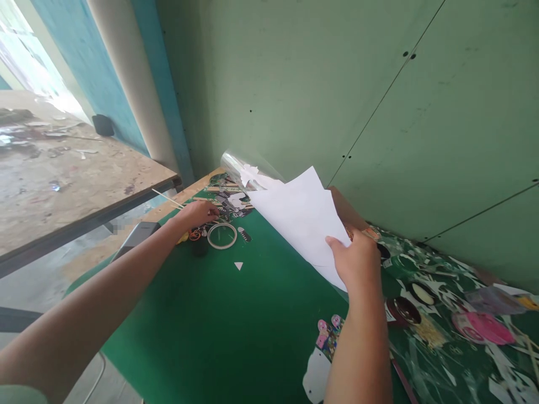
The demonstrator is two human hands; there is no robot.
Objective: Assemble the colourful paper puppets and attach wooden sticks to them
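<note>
White paper sheets [297, 219] sit right of center in the frame, clamped in our right hand's [357, 255] grip, thumb on top. Our left hand [200, 215] is left of center, fingers curled down near the tape roll [223, 247]; can't tell if that grip is closed on anything. White paper triangle [238, 265] lies below the roll on our green tabletop [219, 331]. Clear plastic film [232, 163] curls up at upper middle, beside the sheets.

The paper [301, 219] is white, the tabletop [210, 325] green (the wall [295, 84] paler).
</note>
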